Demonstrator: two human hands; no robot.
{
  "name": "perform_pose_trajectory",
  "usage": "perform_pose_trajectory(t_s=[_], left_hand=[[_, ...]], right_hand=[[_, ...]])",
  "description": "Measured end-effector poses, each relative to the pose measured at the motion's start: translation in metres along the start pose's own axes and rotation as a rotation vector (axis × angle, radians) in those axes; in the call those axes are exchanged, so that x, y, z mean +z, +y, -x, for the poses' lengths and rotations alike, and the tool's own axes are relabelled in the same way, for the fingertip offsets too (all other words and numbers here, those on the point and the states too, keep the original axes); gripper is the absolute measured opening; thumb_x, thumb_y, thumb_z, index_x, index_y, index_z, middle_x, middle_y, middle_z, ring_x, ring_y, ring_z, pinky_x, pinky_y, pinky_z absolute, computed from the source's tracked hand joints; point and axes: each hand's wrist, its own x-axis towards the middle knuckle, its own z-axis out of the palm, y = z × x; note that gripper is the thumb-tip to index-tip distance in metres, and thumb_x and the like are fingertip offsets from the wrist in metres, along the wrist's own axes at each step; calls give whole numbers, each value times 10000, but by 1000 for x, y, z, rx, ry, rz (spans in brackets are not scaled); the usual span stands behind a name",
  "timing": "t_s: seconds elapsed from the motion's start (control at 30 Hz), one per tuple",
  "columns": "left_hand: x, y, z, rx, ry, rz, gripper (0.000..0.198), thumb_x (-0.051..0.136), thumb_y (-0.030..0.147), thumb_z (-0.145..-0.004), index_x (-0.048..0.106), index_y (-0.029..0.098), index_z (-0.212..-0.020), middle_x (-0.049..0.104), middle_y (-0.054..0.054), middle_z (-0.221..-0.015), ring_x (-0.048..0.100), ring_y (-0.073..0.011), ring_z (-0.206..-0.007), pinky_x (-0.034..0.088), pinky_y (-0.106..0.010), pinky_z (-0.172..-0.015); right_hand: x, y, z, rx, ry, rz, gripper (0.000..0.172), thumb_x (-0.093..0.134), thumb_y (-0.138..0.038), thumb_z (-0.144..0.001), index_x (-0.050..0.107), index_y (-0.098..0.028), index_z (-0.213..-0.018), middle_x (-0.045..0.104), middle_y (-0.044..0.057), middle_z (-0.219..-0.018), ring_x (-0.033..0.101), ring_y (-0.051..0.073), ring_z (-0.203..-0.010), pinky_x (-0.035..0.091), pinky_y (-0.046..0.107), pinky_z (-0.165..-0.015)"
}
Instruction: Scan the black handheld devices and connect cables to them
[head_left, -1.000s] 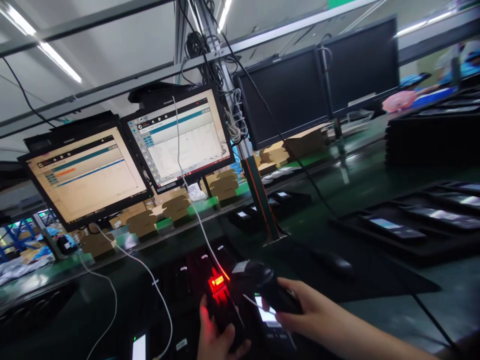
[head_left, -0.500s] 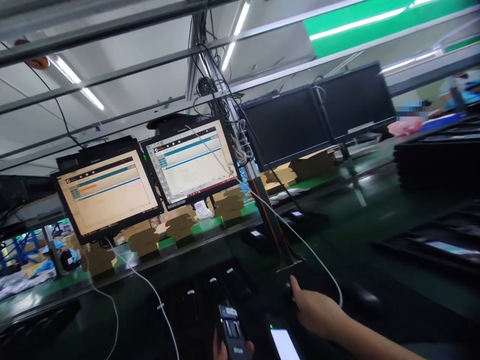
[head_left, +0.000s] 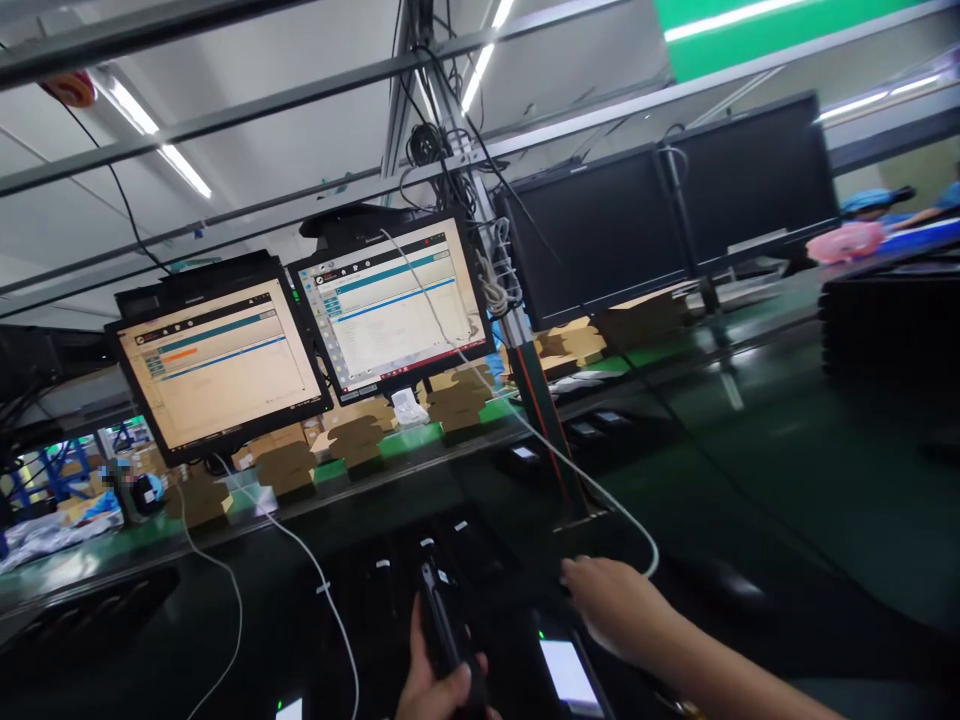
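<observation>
Two hands low in view, near edge of dark counter (head_left: 787, 470). Left hand (head_left: 431, 690) clenched round slim black handset (head_left: 442, 630), held upright and edge-on, thumb wrapped across its near side. Right hand (head_left: 611, 605) reaching out flat over counter, fingers loosely spread, nothing visibly gripped; white cable (head_left: 600, 495) runs down to its far side and looks touching, but can't tell if pinched.

Changed since a second ago: black scanner gone from right hand, red scan glow gone from handset. Half a second ago handset faced camera showing its keypad; now turned on edge. Reads as scan done, unit being rotated or moved on while right hand goes for cable.

Lit phone (head_left: 566, 672) lying flat just near-left of right hand, screen white-blue. Second lit screen corner (head_left: 289, 708) at bottom edge, left.

Materials: handset matte black plastic, narrow bar shape. Counter surface dark, faintly glossy, picks up ceiling light. Cable thin, white, smooth, hanging in slack curve from overhead metal frame (head_left: 525, 400). Left monitor (head_left: 217, 365) and centre monitor (head_left: 401, 305) lit with pale app windows; two dark monitors (head_left: 675, 215) far right, off. Brown cardboard inserts (head_left: 360, 442) in a row on far shelf, scalloped edges, rough fibre look.
</observation>
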Motion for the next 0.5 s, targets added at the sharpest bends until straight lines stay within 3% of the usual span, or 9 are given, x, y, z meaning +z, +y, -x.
perform_pose_trajectory(t_s=[0.1, 0.17, 0.27, 0.33, 0.4, 0.5], left_hand=[[-2, 0, 7, -39, -172, 135, 714, 769, 169, -612, 528, 558, -1160, 681, -11, -1093, 649, -209, -976, 427, -309, -709], [-5, 1, 9, -79, -317, 174, 451, 715, 210, -642, 669, 527, -960, 692, -21, -1139, 639, -221, -1035, 438, -312, -733], [-6, 6, 10, -126, -401, 179, 440, 679, 198, -656, 684, 536, -936, 678, -6, -1188, 631, -202, -1070, 457, -288, -727], [-5, 10, 10, -134, -411, 161, 486, 670, 150, -653, 679, 537, -948, 670, 9, -1203, 628, -195, -1082, 472, -289, -729], [-4, 14, 10, -113, -412, 134, 543, 653, 98, -650, 671, 540, -966, 664, 20, -1211, 626, -194, -1089, 485, -301, -736], [-3, 16, 9, -51, -391, 111, 607, 612, 56, -640, 658, 541, -1003, 662, 34, -1214, 626, -206, -1093, 508, -335, -750]], right_hand=[[21, 21, 0, 97, -97, -65, 281, 463, 5, -802, 710, -128, -810, 695, 204, -912, 665, 358, -928, 478, 379, -739], [36, 33, 0, 127, -111, -124, 243, 494, -43, -813, 699, -170, -788, 705, 169, -921, 677, 312, -912, 474, 326, -715], [45, 41, -1, 175, -67, -168, 179, 499, -66, -808, 657, -149, -805, 697, 157, -955, 664, 302, -937, 460, 317, -731], [39, 40, -2, 213, -29, -171, 149, 484, -97, -823, 631, -121, -833, 686, 173, -947, 654, 322, -930, 456, 340, -723], [24, 35, -1, 216, 15, -239, 187, 468, -112, -817, 613, -111, -935, 681, 160, -967, 652, 295, -925, 465, 328, -729], [-10, 15, 11, 66, 89, -632, 326, 501, -210, -772, 587, -126, -1075, 682, 120, -1024, 651, 246, -955, 497, 289, -807]])
